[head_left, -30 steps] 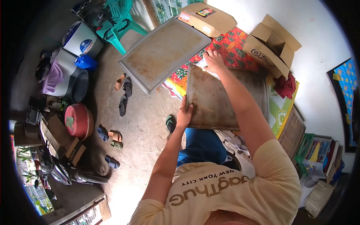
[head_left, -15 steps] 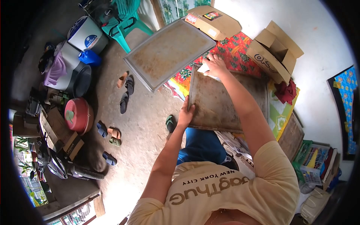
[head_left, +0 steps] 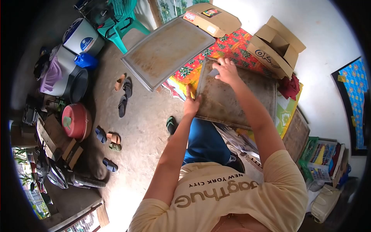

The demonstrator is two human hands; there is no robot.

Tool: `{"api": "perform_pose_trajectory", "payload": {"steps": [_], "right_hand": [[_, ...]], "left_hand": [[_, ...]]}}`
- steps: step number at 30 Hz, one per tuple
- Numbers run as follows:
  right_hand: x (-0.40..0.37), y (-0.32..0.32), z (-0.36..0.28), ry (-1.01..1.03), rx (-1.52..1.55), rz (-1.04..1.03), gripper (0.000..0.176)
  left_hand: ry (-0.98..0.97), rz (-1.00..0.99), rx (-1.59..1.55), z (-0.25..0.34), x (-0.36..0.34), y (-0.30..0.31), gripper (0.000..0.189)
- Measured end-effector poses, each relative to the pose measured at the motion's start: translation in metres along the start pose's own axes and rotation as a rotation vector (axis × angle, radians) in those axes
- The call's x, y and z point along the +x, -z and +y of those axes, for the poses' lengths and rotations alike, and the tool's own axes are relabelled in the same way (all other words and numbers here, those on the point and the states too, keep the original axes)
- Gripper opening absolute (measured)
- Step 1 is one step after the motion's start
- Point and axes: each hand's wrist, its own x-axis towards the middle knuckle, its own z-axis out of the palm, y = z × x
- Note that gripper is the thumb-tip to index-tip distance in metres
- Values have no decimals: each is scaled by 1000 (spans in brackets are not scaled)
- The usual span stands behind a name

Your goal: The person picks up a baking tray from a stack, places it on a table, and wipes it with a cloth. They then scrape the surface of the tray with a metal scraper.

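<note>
A stained, browned metal baking tray lies in front of me on a cloth-covered table, its near edge close to my legs. My left hand is closed on the tray's left rim. In my right hand is a small, flat, grey-white piece, held against the tray's far left part; the fingers hide most of it. Beyond, to the left, another stained tray rests partly on the table, overhanging its left edge.
A flat cardboard box and an open carton stand on the red patterned cloth. A dark red cloth lies by the carton. Slippers are scattered on the floor; a green plastic chair stands at far left.
My right hand has shifted slightly on the tray, and the piece in it is now tilted and looks greyer. The whole view has shifted a little. My left hand stays at the rim.
</note>
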Motion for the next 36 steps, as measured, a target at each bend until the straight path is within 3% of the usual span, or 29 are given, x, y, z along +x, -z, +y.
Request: {"api": "perform_pose_trajectory", "payload": {"steps": [5,10,12,15,18,19,24,27,34,36], "right_hand": [[-24,-6,56,-345,62,6,52],[-80,-26,108,-768,244,27,75],[-106,-38,117,-908,283,22,87],[-141,-43,129,-829,364,48,97],[-160,-27,128,-845,487,13,97],[-164,-23,130,-882,488,-25,96],[-165,-7,127,-1117,405,-197,87],[-174,-15,130,-1163,354,-105,76],[-203,-16,175,-1605,-35,29,63],[-201,-16,177,-1571,16,34,61]], "left_hand": [[-193,78,30,-18,27,-11,97],[-139,15,-4,-15,29,-8,97],[-217,39,-28,-19,30,-9,95],[-253,39,-89,-21,29,-10,93],[-150,-14,-88,-14,26,-6,92],[-256,18,-126,-19,29,-10,91],[-247,5,-103,-23,32,-9,90],[-214,-14,-142,-20,30,-8,88],[-156,-33,-224,-8,22,-7,85],[-168,-30,-198,-7,22,-6,85]]}}
